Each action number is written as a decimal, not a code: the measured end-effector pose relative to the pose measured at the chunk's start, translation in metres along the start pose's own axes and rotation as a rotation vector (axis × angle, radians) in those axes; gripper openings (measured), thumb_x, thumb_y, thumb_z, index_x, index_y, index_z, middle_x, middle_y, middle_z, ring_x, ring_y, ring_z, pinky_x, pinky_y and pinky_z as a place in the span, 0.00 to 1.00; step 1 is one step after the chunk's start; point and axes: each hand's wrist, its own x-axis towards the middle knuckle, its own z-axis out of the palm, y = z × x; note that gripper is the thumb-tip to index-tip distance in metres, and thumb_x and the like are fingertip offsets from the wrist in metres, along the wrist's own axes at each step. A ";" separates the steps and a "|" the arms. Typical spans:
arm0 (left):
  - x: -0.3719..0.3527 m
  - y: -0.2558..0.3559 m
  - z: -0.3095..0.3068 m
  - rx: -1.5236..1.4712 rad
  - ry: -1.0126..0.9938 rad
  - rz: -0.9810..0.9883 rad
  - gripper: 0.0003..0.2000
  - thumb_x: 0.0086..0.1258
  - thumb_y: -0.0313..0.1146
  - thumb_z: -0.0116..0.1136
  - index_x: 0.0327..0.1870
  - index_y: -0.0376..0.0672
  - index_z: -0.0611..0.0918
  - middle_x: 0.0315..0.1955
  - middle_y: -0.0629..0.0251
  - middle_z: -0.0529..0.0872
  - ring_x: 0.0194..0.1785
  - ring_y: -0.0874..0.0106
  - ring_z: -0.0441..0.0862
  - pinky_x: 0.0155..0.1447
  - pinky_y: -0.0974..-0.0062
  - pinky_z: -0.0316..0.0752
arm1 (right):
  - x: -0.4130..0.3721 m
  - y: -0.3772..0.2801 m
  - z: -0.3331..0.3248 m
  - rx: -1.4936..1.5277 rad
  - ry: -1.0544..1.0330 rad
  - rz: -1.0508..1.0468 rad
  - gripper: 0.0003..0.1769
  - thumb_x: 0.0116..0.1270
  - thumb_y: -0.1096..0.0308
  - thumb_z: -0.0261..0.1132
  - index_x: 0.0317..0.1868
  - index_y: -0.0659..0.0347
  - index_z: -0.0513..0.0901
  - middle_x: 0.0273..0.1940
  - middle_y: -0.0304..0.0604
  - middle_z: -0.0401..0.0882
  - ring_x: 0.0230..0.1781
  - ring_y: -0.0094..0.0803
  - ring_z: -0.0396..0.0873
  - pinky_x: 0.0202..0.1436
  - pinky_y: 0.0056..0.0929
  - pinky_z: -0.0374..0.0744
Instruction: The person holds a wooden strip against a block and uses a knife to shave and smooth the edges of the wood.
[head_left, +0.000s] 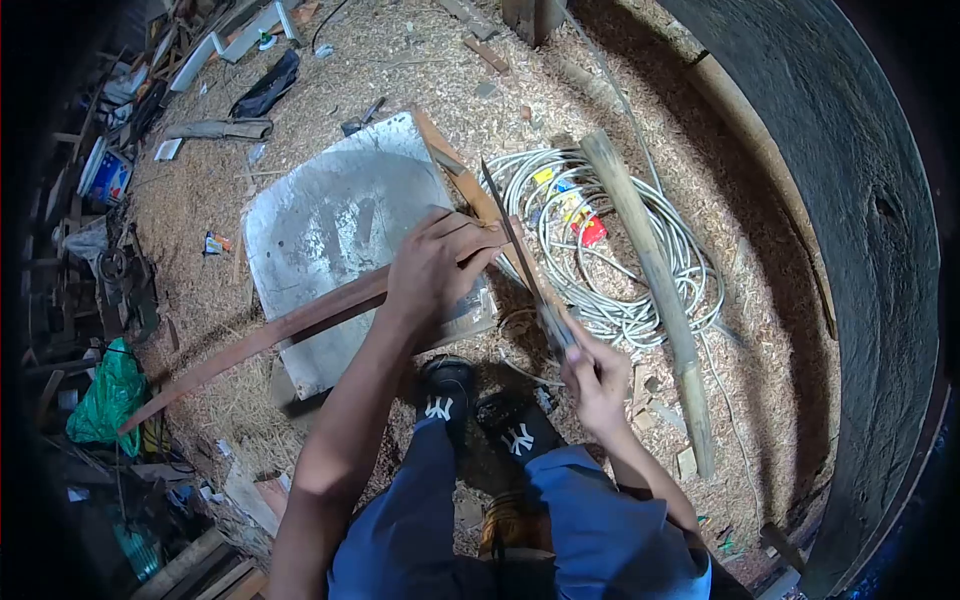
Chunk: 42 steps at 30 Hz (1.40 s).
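A long reddish wooden strip (290, 325) lies slantwise across a worn, silvery board (345, 215), its far left end out over the floor. My left hand (435, 255) is closed round the strip near its right end. My right hand (597, 382) grips the handle of a saw (525, 255), whose narrow dark blade points up and away from me. The blade crosses the strip's right end, just right of my left fingers. Under that end, a brown plank (465, 190) runs along the board's right edge.
Coiled grey cable (600, 310) lies at the right, with a wooden pole (640, 235) over it. A dark curved slab (870, 230) stands at the far right. Scrap wood and a green bag (108, 395) are at the left. My shoes (518, 430) stand below the board.
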 end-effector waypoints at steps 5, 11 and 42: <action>-0.004 0.000 0.006 -0.005 0.065 0.013 0.10 0.61 0.31 0.72 0.43 0.49 0.91 0.40 0.68 0.90 0.47 0.64 0.84 0.55 0.69 0.80 | -0.006 0.015 0.006 0.158 0.007 0.024 0.23 0.76 0.71 0.58 0.69 0.69 0.76 0.23 0.28 0.72 0.21 0.14 0.64 0.26 0.18 0.62; -0.007 0.004 0.009 -0.022 0.071 0.050 0.08 0.62 0.31 0.71 0.42 0.49 0.90 0.39 0.66 0.89 0.45 0.62 0.83 0.53 0.68 0.79 | -0.048 0.022 -0.011 0.057 -0.046 -0.028 0.23 0.76 0.72 0.58 0.69 0.68 0.76 0.25 0.29 0.76 0.21 0.14 0.64 0.27 0.19 0.64; -0.002 0.011 0.010 -0.008 0.053 -0.025 0.06 0.63 0.34 0.71 0.37 0.45 0.88 0.39 0.66 0.89 0.46 0.62 0.83 0.53 0.67 0.80 | 0.008 0.000 -0.005 0.062 -0.025 0.013 0.22 0.77 0.71 0.57 0.68 0.68 0.78 0.21 0.28 0.70 0.19 0.14 0.63 0.24 0.19 0.63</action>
